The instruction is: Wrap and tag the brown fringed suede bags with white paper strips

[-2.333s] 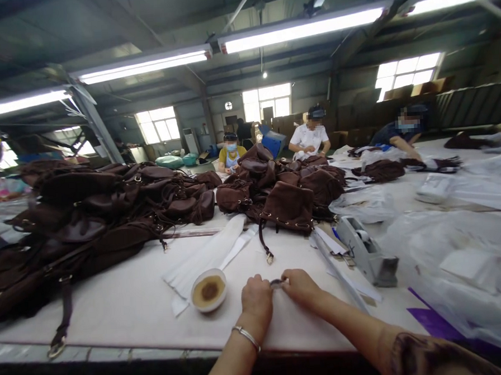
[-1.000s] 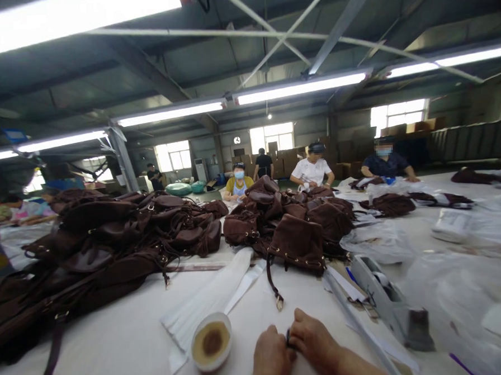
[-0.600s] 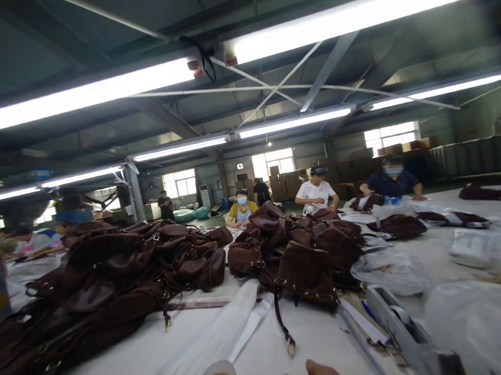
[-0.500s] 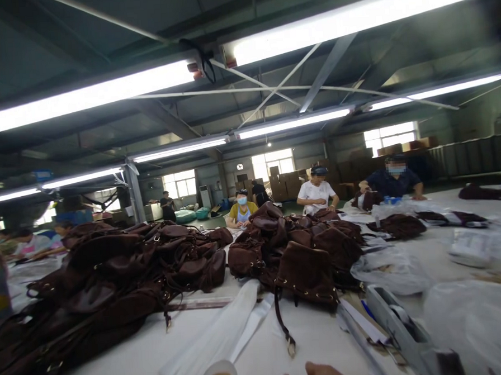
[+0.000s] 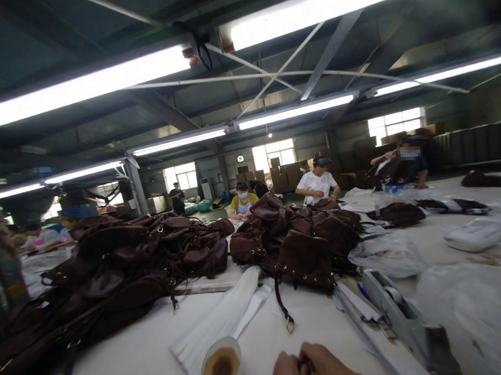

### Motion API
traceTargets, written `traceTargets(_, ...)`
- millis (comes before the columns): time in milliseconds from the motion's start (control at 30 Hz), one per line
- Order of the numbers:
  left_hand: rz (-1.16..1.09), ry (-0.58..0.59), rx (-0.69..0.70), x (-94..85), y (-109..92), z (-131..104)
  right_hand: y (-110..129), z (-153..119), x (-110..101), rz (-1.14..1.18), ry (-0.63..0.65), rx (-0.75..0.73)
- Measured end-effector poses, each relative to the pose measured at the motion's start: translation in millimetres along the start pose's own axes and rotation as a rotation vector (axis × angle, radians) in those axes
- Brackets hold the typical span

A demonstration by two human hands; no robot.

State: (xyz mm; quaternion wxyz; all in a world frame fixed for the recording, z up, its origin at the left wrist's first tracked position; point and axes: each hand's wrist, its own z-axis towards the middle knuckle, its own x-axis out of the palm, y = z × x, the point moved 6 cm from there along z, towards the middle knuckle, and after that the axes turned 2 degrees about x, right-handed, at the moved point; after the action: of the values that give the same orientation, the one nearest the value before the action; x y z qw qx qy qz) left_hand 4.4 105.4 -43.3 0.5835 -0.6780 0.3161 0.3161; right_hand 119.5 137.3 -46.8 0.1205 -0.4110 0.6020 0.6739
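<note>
At the bottom edge of the head view, my left hand [image 5: 284,370] and my right hand [image 5: 327,363] are close together above the white table [image 5: 137,350]. Both have curled, pinching fingers. Something small and dark shows between them, but I cannot make out what it is. Beyond my hands, a dark brown bag [image 5: 304,254] with metal eyelets lies at the front of a pile. Its strap [image 5: 282,303] with a metal clasp trails towards me. Left of my hands stands a round, white-rimmed thing [image 5: 221,368] with a brown inside, beside white sheets [image 5: 224,317].
A larger heap of brown bags [image 5: 124,267] covers the left side. On the right are a grey tape dispenser [image 5: 391,309], papers [image 5: 359,302] and clear plastic bags [image 5: 471,310]. Co-workers stand across the table, one in a white shirt [image 5: 315,185].
My hands have come further into view, still close together. The view has tilted down a little. At the far right, a co-worker leans over and lifts a dark item.
</note>
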Motion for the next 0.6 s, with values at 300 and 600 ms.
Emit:
traceTargets(300, -0.003, 0.025, 0.108, 16.8, -5, 5, -28, 6, 11, 0.066, 0.182, 0.018)
traceTargets(600, 0.062, 0.049, 0.170, 11.2, -14, 3, 8, -2, -16, -0.197, 0.156, -0.183)
